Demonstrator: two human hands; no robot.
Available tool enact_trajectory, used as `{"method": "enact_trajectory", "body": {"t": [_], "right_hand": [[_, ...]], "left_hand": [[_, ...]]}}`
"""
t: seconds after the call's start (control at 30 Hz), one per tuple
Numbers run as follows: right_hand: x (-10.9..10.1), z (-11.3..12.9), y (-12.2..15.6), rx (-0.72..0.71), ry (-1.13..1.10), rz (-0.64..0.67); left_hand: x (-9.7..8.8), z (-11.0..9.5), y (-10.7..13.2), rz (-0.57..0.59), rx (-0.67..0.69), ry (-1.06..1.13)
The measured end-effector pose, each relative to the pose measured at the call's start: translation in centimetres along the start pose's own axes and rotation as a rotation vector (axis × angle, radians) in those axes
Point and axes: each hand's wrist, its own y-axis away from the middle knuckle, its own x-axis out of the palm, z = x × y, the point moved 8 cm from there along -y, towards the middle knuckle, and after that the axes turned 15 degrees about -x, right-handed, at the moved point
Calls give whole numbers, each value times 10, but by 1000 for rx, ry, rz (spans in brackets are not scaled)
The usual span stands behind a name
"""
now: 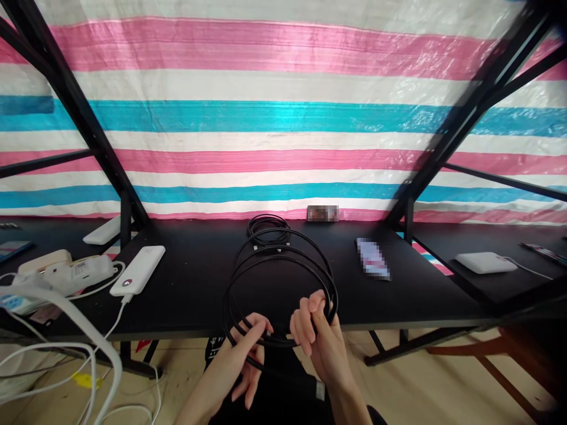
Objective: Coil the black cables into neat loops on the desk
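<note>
A black cable (283,251) is wound into a big loop that stands up over the front edge of the black table (195,283). My left hand (248,348) pinches the bottom of the loop with thumb and fingers. My right hand (316,336) is closed round the loop's lower right side, fingers curled over the strands. A smaller black coil (267,224) lies on the table behind the big loop, near the striped sheet.
A white power bank (138,270) with a white lead lies left of the loop. A white power strip (66,274) and loose white cables crowd the far left. Black frame struts rise at both sides. Another white pack (485,262) sits on the right table.
</note>
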Motion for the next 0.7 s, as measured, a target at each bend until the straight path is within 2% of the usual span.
{"method": "enact_trajectory", "body": {"t": [0.13, 0.3, 0.37, 0.47, 0.57, 0.7], "right_hand": [[-1, 0, 3, 20, 53, 86], [4, 0, 5, 28, 156, 206], [8, -2, 6, 41, 154, 250], [17, -5, 9, 79, 113, 296], [25, -8, 14, 152, 62, 328], [26, -14, 19, 237, 101, 325]], "left_hand": [[-5, -2, -1, 0, -13, 107], [-16, -3, -6, -110, 16, 275], [-18, -2, -9, -119, 28, 321], [-22, 3, -15, -105, -5, 425], [-26, 10, -19, -91, -73, 642], [-18, 13, -18, -11, -166, 884]]}}
